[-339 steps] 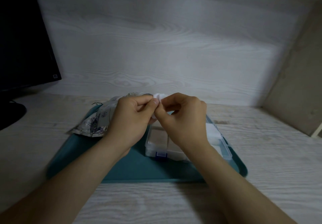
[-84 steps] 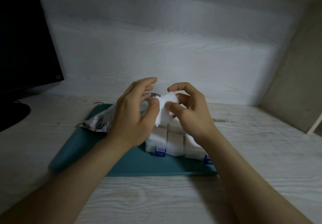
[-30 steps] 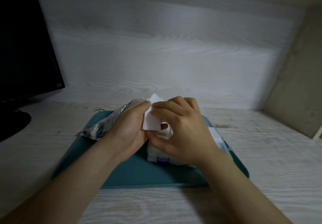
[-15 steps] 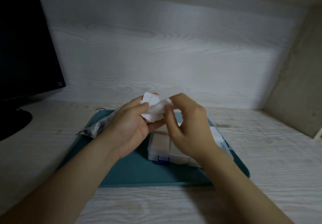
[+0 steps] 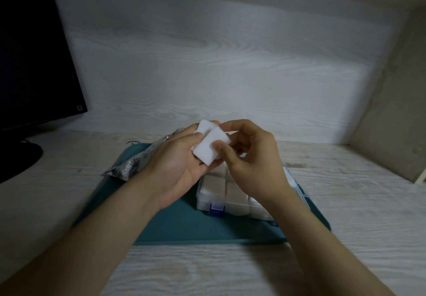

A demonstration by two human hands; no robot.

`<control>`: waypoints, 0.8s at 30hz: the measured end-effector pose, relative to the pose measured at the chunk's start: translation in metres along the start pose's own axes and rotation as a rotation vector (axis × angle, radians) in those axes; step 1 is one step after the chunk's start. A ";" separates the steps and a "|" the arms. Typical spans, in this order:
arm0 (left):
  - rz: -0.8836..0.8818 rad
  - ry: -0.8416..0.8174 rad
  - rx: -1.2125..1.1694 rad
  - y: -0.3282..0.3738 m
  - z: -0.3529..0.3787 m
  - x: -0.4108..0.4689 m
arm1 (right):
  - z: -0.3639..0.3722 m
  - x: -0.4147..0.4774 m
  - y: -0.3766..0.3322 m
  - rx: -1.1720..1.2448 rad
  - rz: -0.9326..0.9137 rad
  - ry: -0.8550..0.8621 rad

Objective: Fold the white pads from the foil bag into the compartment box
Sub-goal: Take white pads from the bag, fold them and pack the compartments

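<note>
A white pad (image 5: 208, 143), partly folded over itself, hangs above the far end of the clear compartment box (image 5: 213, 191). My left hand (image 5: 177, 164) supports the pad from the left, thumb on its upper fold. My right hand (image 5: 251, 166) pinches the pad's near flap between thumb and fingers. The box sits on a teal tray (image 5: 184, 224), has a blue latch at its front and holds white pads in the compartments that show. The foil bag (image 5: 138, 162) lies on the tray's far left corner, partly hidden by my left hand.
A black monitor (image 5: 34, 60) and its round stand (image 5: 18, 157) occupy the left side of the pale wood desk. A white wood-grain wall runs close behind the tray, and a beige side panel (image 5: 396, 102) closes off the right.
The pad has gone from a crumpled bundle between my fingers to a flatter fold, with my right thumb now pressing its near flap. Both hands stay above the box.
</note>
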State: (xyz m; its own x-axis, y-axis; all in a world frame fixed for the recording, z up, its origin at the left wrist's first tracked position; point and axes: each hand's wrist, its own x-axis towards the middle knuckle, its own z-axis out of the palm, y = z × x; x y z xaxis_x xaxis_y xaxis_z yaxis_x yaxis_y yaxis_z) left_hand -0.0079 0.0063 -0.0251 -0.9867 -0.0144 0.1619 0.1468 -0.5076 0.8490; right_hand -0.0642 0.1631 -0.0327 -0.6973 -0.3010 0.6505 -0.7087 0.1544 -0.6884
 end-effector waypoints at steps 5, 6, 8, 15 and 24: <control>-0.001 -0.020 0.024 -0.002 0.003 -0.002 | 0.002 -0.001 0.002 -0.115 -0.029 0.063; 0.000 -0.024 0.028 -0.002 0.003 -0.002 | 0.003 -0.001 0.002 -0.148 -0.036 0.075; 0.001 -0.024 0.032 -0.002 0.003 -0.002 | 0.004 -0.002 0.002 -0.221 -0.058 0.105; 0.043 -0.010 0.076 -0.002 0.002 -0.001 | 0.009 -0.004 0.002 -0.317 -0.078 0.176; 0.053 0.049 0.006 -0.003 0.002 0.000 | 0.006 -0.003 0.001 -0.110 0.028 0.162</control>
State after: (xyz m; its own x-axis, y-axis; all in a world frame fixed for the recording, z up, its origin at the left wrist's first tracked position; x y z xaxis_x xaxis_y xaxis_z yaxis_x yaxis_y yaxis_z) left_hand -0.0082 0.0101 -0.0267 -0.9798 -0.0834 0.1815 0.1987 -0.5001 0.8428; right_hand -0.0622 0.1586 -0.0370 -0.7185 -0.1414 0.6810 -0.6902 0.2649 -0.6733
